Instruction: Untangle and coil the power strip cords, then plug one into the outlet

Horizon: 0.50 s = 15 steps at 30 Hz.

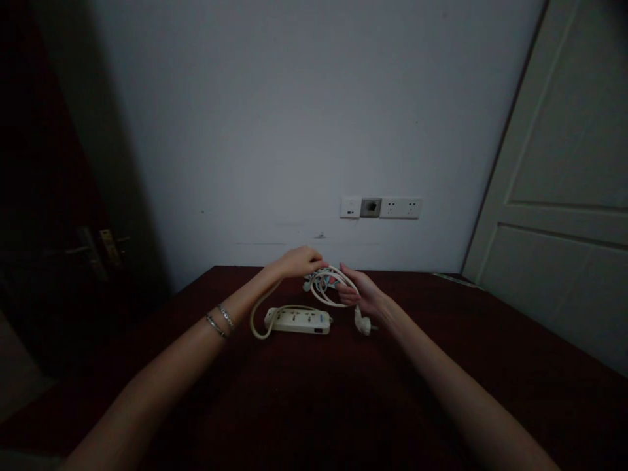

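While the right hand [360, 288] has its grip curled around the looped white cord [335, 305], the left hand [301, 261] pinches the coil's upper left side, its fingers nearly together. Below them the white power strip [297, 320] lies on the bench [304, 392], a blue label [324, 318] near its right end too small to read. The plug [363, 324] is just below the right hand.

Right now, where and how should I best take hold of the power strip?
Probably across the narrow width of the power strip, right of its middle, coming from above on your side: it lies flat with a long edge facing you, and the cord crosses its left end.
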Motion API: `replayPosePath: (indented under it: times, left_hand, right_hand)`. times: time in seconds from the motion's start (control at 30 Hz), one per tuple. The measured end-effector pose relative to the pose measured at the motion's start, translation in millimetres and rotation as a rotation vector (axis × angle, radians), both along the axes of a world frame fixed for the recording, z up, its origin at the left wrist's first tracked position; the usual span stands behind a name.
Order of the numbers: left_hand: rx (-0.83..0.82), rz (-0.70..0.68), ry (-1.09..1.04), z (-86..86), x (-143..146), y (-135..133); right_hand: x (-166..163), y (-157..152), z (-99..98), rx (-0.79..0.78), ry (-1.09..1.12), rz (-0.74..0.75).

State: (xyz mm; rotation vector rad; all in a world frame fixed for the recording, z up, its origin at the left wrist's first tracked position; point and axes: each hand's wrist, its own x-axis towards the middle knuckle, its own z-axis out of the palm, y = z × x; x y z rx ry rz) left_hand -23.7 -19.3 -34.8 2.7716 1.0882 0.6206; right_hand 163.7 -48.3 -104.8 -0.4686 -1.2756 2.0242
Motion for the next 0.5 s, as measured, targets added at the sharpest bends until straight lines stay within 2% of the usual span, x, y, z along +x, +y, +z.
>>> replayPosePath:
  times: [0.13, 0.3, 0.37, 0.5]
  left_hand:
    - [-0.221, -0.077, -0.103, -9.8, 0.0, 10.9]
    - [-0.593, -0.169, -0.299, -21.0, -0.4, 6.1]
    - [-0.714, -0.158, -0.358, -27.1, -0.6, 3.9]
    - [-0.912, -0.038, -0.485, -39.7, 0.6, 6.2]
  right_hand:
    - [-4.1, -1.5, 2.1, -0.017, 0.055, -0.020]
    - [-6.0, -5.8, 7.1, -0.020, 0.088, -0.059]
    - [-6.8, -7.2, 9.3, -0.007, 0.105, -0.079]
    - [-10.3, -6.9, 10.3, 0.016, 0.132, -0.141]
